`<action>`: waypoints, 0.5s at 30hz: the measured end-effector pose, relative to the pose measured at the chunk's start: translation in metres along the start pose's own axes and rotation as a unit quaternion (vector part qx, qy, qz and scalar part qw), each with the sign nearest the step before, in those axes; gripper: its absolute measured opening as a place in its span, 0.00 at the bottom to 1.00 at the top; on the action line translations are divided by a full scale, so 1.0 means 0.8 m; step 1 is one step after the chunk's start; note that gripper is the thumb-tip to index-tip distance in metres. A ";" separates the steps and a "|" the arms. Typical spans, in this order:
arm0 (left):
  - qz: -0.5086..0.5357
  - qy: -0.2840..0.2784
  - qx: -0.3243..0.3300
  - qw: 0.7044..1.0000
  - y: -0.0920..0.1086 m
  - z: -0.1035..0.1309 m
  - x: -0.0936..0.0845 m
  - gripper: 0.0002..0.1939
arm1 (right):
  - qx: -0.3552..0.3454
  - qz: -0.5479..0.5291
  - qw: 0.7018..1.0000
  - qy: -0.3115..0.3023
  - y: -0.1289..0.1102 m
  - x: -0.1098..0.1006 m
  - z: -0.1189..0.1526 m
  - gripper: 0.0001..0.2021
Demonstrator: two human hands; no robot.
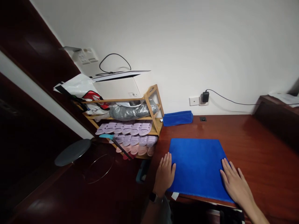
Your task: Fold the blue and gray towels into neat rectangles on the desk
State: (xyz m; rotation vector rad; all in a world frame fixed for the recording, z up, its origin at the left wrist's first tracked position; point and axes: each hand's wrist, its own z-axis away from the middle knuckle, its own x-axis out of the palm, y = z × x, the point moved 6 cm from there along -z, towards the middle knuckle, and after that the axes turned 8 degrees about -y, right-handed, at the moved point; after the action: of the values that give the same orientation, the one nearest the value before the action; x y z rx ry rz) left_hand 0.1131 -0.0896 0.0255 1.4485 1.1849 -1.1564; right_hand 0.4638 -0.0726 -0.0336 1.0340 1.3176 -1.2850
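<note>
A blue cloth lies spread flat on the reddish-brown wooden desk, close to its front edge. A white tag sticks out at its near left corner. My left hand rests at the cloth's left edge, fingers stretched forward and thumb on the cloth. At the right edge lies my right hand, flat with its fingers extended and partly over the cloth. Neither hand grips anything. Farther back, against the wall, sits a folded blue cloth.
Left of the desk stands a wooden rack with several lilac and pink clogs, a white box and bags. A round stool is farther left. A black plug adapter and its cable are on the wall.
</note>
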 end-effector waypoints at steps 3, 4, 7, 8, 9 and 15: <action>0.000 0.001 0.005 1.000 0.013 0.000 -0.008 0.31 | 0.000 -0.003 1.000 -0.007 -0.003 -0.004 -0.002 0.40; 0.005 0.004 0.007 1.000 0.026 0.001 -0.012 0.31 | -0.002 -0.004 1.000 -0.007 -0.003 -0.005 -0.003 0.40; 0.044 0.003 0.047 0.998 0.099 0.002 -0.021 0.32 | -0.004 -0.007 1.000 -0.006 -0.002 -0.005 -0.004 0.39; 0.063 -0.003 0.077 0.995 0.132 0.001 -0.021 0.32 | -0.006 -0.007 1.000 -0.005 -0.001 -0.004 -0.004 0.39; 0.081 -0.012 0.113 0.990 0.165 0.000 -0.020 0.33 | -0.008 -0.007 1.000 -0.004 -0.001 -0.003 -0.003 0.39; 0.116 -0.054 0.165 0.978 0.229 -0.022 0.000 0.32 | -0.018 0.000 1.000 0.005 0.000 -0.002 -0.002 0.39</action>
State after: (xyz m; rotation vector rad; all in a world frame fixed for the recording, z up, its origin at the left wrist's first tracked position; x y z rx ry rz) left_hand 0.2964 -0.0956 0.0430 1.6957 0.7497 -1.2901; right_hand 0.4641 -0.0712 -0.0321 1.0169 1.3438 -1.2544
